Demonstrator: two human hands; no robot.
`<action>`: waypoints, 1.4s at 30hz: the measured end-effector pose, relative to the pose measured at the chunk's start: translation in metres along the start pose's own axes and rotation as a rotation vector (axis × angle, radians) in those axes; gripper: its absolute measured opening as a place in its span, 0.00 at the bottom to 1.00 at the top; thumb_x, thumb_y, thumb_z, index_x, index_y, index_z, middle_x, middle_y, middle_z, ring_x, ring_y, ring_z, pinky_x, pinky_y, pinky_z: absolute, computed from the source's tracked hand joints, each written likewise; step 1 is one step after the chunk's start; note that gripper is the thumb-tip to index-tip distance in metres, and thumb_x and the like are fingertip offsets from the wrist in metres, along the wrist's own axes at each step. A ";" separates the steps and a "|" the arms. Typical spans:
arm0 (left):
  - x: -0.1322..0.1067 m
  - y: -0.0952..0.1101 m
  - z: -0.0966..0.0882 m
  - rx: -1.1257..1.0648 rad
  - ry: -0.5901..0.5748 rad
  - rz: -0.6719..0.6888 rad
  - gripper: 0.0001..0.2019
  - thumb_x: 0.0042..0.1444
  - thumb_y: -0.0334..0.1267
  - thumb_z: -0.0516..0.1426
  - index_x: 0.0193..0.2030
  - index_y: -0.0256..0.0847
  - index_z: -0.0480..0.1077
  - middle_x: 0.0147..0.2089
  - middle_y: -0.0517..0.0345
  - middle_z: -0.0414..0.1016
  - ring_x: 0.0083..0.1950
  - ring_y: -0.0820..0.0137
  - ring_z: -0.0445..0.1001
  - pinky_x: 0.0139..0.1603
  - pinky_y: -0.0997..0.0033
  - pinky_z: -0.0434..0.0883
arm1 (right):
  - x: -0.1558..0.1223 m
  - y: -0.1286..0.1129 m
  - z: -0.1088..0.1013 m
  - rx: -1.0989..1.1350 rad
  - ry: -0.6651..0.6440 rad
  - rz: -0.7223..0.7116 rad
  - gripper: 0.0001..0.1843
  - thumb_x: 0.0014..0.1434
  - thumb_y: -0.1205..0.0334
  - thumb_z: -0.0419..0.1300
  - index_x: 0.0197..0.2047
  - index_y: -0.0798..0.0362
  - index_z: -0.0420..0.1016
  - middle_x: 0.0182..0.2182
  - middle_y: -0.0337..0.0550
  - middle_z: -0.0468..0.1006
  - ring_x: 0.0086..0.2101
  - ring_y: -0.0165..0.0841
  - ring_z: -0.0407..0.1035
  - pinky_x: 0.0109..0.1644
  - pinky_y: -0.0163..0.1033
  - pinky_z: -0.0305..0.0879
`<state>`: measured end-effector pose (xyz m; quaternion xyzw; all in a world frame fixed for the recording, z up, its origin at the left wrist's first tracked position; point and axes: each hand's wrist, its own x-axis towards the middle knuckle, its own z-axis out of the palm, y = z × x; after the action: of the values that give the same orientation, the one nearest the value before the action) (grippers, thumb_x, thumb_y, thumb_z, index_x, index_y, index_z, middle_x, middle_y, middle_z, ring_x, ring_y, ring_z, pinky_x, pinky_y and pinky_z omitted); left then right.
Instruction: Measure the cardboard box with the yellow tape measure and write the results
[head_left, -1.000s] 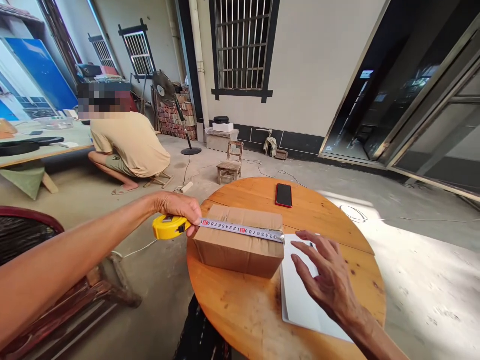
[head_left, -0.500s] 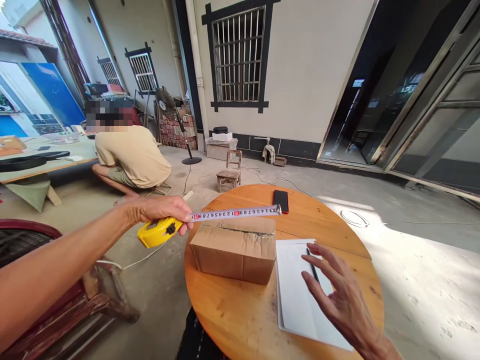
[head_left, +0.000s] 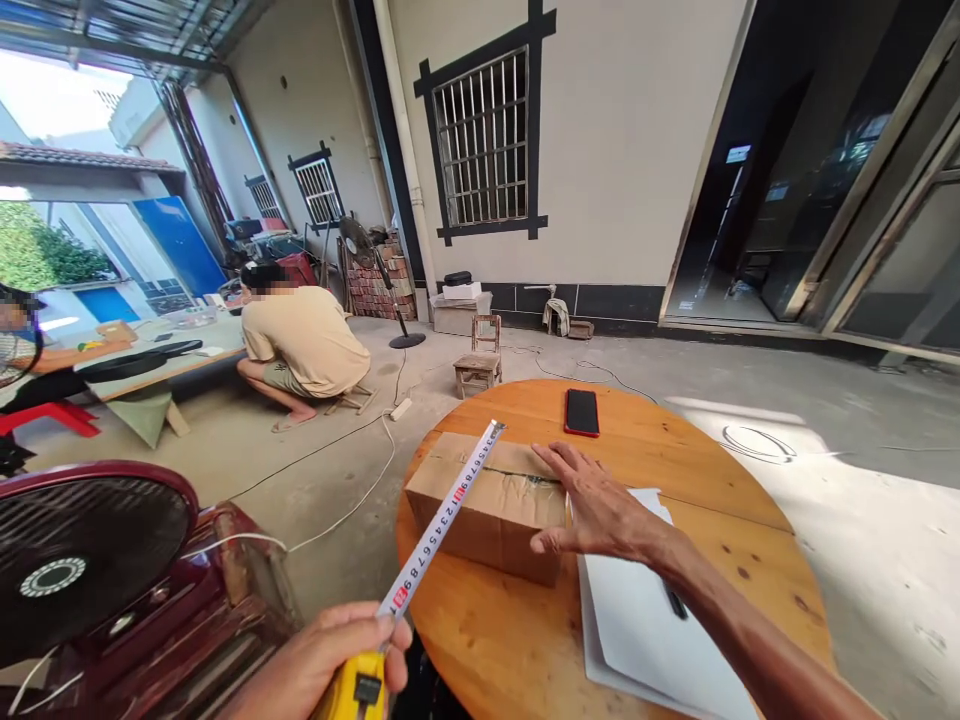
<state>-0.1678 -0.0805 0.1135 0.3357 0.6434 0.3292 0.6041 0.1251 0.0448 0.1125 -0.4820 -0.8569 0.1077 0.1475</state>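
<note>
My left hand (head_left: 360, 645) grips a yellow tape measure (head_left: 360, 685) low in the view, its case partly cut off by the bottom edge. The blade (head_left: 442, 520) is pulled out and slants up and away over a brown cardboard box (head_left: 495, 535). My right hand (head_left: 592, 500) is at the box's right end with fingers spread and thumb apart; whether it presses on the cardboard I cannot tell. Beneath my right forearm lie white paper sheets (head_left: 637, 610) with a dark pen (head_left: 675, 598) on them, partly covered.
The round wooden table (head_left: 480, 640) carries everything, with a phone (head_left: 582, 412) near its far edge. A dark red fan (head_left: 97, 570) stands at left. Beyond are a small chair (head_left: 478, 365), a cable on the floor, a crouching person (head_left: 304, 325) and another person at a low table (head_left: 161, 370).
My left hand has drawn down and nearer, swinging the tape from level to a steep slant across the box. My right hand has moved from above the paper to the box's right end.
</note>
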 end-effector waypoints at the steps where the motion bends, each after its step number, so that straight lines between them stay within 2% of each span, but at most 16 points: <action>1: 0.001 -0.001 0.002 -0.011 0.014 0.000 0.14 0.39 0.49 0.61 0.26 0.41 0.75 0.24 0.52 0.76 0.23 0.65 0.70 0.24 0.69 0.65 | -0.004 -0.005 0.001 -0.017 0.042 0.021 0.57 0.39 0.33 0.62 0.66 0.53 0.50 0.58 0.58 0.59 0.53 0.52 0.59 0.53 0.55 0.57; 5: 0.002 -0.001 0.006 -0.031 0.068 0.004 0.11 0.41 0.46 0.61 0.26 0.41 0.74 0.26 0.52 0.77 0.25 0.67 0.70 0.25 0.72 0.64 | -0.015 -0.018 0.010 -0.089 0.162 0.082 0.53 0.40 0.35 0.62 0.64 0.54 0.53 0.56 0.58 0.61 0.49 0.51 0.60 0.51 0.54 0.57; 10: 0.001 0.000 0.010 -0.023 0.108 -0.020 0.09 0.43 0.43 0.60 0.27 0.39 0.74 0.24 0.54 0.76 0.22 0.70 0.67 0.22 0.75 0.61 | -0.016 -0.017 0.018 -0.121 0.211 0.054 0.53 0.39 0.37 0.63 0.63 0.54 0.54 0.56 0.59 0.60 0.49 0.51 0.59 0.50 0.53 0.56; 17: -0.001 0.004 0.014 0.004 0.135 -0.055 0.09 0.44 0.42 0.60 0.27 0.38 0.74 0.23 0.53 0.77 0.23 0.69 0.68 0.23 0.75 0.61 | -0.015 -0.017 0.016 -0.120 0.206 0.062 0.50 0.39 0.37 0.63 0.61 0.52 0.56 0.55 0.56 0.62 0.46 0.49 0.61 0.49 0.51 0.56; 25: -0.004 0.008 0.018 0.057 0.109 -0.057 0.08 0.46 0.40 0.58 0.29 0.37 0.74 0.25 0.54 0.76 0.25 0.70 0.66 0.26 0.76 0.60 | -0.022 -0.027 0.018 -0.142 0.236 0.051 0.51 0.37 0.38 0.64 0.61 0.53 0.56 0.57 0.60 0.59 0.50 0.52 0.58 0.51 0.53 0.54; 30: -0.010 0.010 0.020 0.137 0.117 -0.033 0.10 0.44 0.40 0.57 0.28 0.35 0.74 0.26 0.51 0.77 0.28 0.68 0.68 0.30 0.73 0.62 | -0.022 -0.027 0.018 -0.140 0.245 0.049 0.48 0.39 0.38 0.63 0.60 0.53 0.58 0.55 0.59 0.61 0.49 0.53 0.59 0.50 0.53 0.55; 36: -0.019 0.017 0.024 0.119 0.169 -0.026 0.09 0.41 0.41 0.58 0.27 0.37 0.73 0.24 0.54 0.76 0.24 0.71 0.64 0.26 0.75 0.59 | -0.023 -0.030 0.020 -0.165 0.252 0.068 0.48 0.39 0.39 0.63 0.60 0.53 0.59 0.56 0.61 0.60 0.49 0.54 0.59 0.49 0.53 0.55; 42: -0.019 0.014 0.023 0.090 0.166 -0.047 0.09 0.43 0.41 0.57 0.28 0.37 0.72 0.23 0.56 0.75 0.21 0.73 0.62 0.23 0.75 0.59 | -0.025 -0.034 0.025 -0.194 0.289 0.062 0.49 0.37 0.41 0.65 0.60 0.53 0.58 0.58 0.63 0.59 0.51 0.55 0.58 0.51 0.55 0.54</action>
<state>-0.1437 -0.0879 0.1338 0.3187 0.7132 0.3125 0.5405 0.1015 0.0043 0.0971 -0.5309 -0.8178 -0.0415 0.2185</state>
